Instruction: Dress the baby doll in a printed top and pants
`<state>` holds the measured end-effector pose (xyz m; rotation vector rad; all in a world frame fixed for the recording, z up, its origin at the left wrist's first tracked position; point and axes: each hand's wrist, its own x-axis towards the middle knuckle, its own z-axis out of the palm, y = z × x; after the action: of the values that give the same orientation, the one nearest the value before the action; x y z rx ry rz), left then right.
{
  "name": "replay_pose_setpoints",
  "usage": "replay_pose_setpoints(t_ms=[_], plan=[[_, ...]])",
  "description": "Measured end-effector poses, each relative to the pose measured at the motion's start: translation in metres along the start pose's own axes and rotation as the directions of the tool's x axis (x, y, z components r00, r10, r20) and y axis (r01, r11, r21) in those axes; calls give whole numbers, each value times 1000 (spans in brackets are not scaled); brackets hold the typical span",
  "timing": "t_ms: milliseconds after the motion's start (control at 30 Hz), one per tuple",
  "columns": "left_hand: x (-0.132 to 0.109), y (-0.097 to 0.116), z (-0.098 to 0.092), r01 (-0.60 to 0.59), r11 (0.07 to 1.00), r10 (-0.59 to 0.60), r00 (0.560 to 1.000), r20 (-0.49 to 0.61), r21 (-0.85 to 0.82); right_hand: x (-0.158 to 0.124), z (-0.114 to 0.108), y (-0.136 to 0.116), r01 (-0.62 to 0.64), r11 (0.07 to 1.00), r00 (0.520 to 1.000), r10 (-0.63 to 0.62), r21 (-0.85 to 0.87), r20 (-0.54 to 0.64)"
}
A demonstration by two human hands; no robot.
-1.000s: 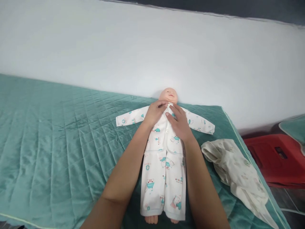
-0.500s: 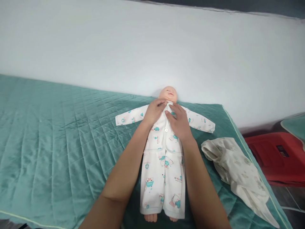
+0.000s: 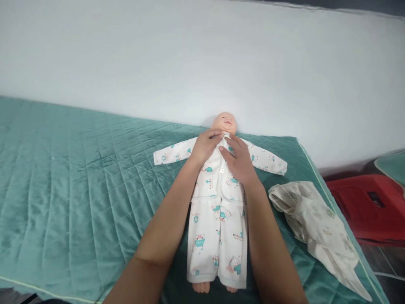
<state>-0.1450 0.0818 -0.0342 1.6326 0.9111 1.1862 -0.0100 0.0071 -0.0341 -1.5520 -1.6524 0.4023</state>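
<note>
A baby doll (image 3: pixel 225 121) lies on its back with its arms stretched out to both sides. It wears a white printed baby shirt (image 3: pixel 207 179) with a button on the front, and matching white pants (image 3: pixel 204 236); its toes stick out below the cuffs. At the shirt's collar, just under the chin, my left hand (image 3: pixel 206 145) pinches the cloth edge with its fingertips. My right hand (image 3: pixel 238 157) grips the other side of the neckline, its thumb lying lower on the chest. The fingers hide the upper fastening.
A quilted green cover (image 3: pixel 95 190) lies beneath the doll, against a white wall (image 3: pixel 177 59). To the right rests a crumpled white cloth garment (image 3: pixel 316 223). Past the right edge stands a red plastic stool (image 3: pixel 367 207).
Both hands stay at the collar with hardly any motion of the fingers. The view has shifted very slightly; doll and clothes lie as before.
</note>
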Motion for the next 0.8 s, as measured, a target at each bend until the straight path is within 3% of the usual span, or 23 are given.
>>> replay_pose_setpoints(t_ms=[300,633,800], plan=[[3,-1,2,91,991,-91,996,3,-102,1,1,3,39,999,999,-39,-8,38],[5,-3,1,90,996,-90,996,8,27,3,4,5,56,995,996,-50,82,-70],[6,-5,0,40,996,-42,999,31,84,3,1,5,133,980,990,-125,146,-66]])
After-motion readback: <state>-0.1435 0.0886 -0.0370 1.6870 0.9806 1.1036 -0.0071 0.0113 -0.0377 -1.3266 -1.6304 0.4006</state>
